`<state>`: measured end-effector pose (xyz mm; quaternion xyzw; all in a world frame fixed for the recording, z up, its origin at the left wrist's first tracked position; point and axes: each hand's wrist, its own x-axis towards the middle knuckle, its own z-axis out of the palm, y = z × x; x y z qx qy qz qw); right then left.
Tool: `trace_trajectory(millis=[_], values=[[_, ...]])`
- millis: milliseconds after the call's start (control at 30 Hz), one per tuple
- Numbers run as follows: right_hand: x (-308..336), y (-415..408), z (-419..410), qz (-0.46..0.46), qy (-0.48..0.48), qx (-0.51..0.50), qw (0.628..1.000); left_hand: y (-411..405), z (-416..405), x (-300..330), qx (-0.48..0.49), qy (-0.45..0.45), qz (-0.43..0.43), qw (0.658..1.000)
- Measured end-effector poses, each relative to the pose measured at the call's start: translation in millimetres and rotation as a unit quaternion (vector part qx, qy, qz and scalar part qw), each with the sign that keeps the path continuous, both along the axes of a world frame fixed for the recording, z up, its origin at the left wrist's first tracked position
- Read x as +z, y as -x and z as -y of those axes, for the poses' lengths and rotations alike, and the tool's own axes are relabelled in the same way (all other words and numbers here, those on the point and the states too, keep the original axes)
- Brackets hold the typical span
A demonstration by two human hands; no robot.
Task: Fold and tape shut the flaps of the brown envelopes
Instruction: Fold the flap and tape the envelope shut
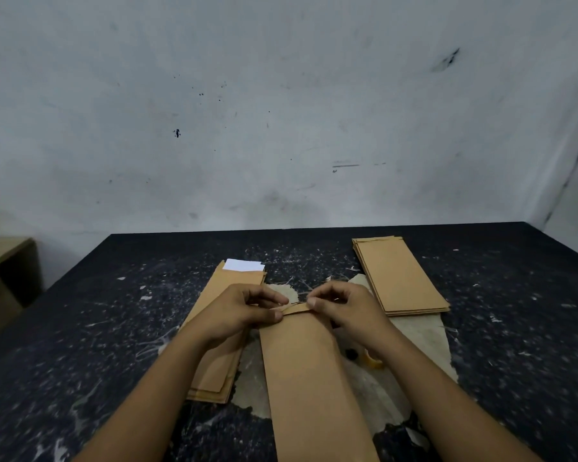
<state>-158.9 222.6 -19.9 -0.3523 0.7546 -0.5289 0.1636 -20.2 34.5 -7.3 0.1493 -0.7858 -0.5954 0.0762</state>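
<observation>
Evidently pinched at the far end of the brown envelope [309, 378], both sets of fingers: left hand [244, 313] with thumb and forefinger closed on the left corner of the flap [294, 309], right hand [342, 310] with fingertips [311, 302] clamped on the flap's right part. Was half-turned, that flap, raised off the envelope body and not yet pressed down. Lay lengthwise between the two forearms, the envelope, its near end running out of view at the bottom edge.

Judged the step in hand as folding, tape not yet applied. To do it well: needed both corners brought down level, so the crease ran square across the mouth; needed one thumb drawn along the fold from the middle outward, while the other hand pinned the body flat on the surface [80, 328]. Risked a skewed crease if one corner led.

Just right of and nearer than the right fingers, close by the wrist, sat what looked like a tape roll [372, 359], partly hidden. Under the left forearm lay one stack of envelopes [221, 358], a white sheet [244, 265] showing at its far end. Farther right of the fingers lay a second stack [401, 278]. Beneath it all, a pale worn sheet [421, 345].
</observation>
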Motion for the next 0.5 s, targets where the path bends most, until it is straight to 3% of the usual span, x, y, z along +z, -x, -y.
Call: trace_trajectory(millis=[500], values=[[-0.6, -2.7, -1.4, -0.145, -0.063, 0.044, 0.987, 1.4, 2.3, -4.8, 0.005, -0.046, 0.009, 0.999]])
